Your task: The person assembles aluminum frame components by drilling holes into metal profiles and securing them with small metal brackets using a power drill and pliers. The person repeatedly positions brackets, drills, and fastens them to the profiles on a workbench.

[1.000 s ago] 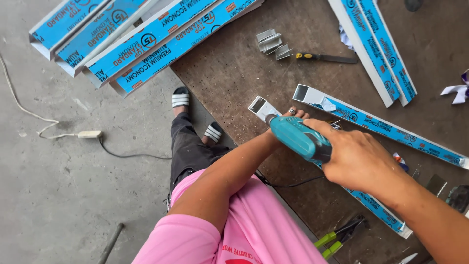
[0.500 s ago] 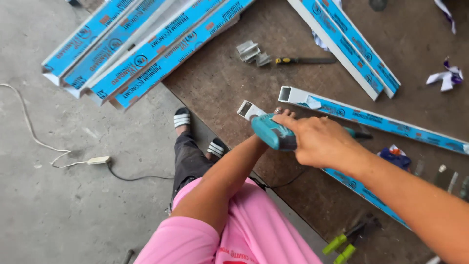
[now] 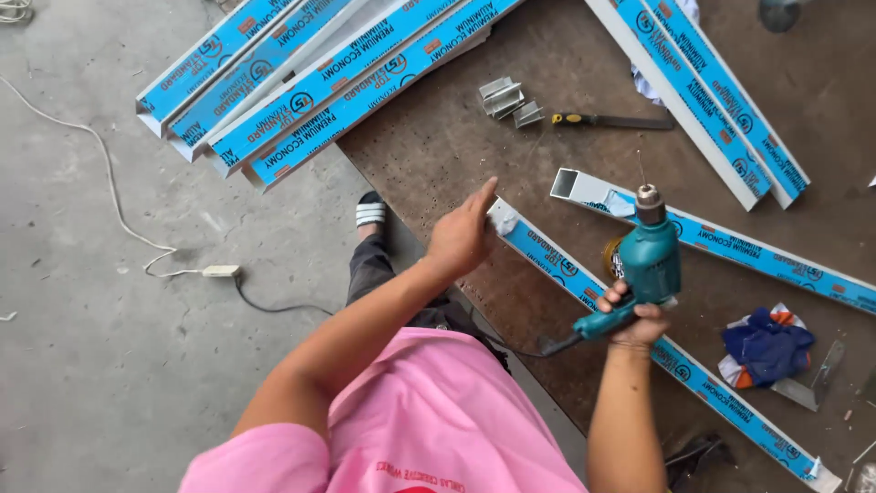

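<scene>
Two hands — right hand (image 3: 636,321) gripping teal drill (image 3: 644,265) | left hand (image 3: 461,239) loosely open, touching aluminium profile (image 3: 547,256)

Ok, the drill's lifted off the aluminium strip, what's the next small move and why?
Probably bring the drill back down onto the aluminium strip. The right hand holds it with the bit pointing up and away from the strip, while the left hand steadies the strip's near end.

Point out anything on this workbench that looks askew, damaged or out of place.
The protective film is torn and peeled back near the open end of the upper aluminium profile, beside the drill. A crumpled blue rag lies loose on the bench. Nothing else stands out.
</scene>
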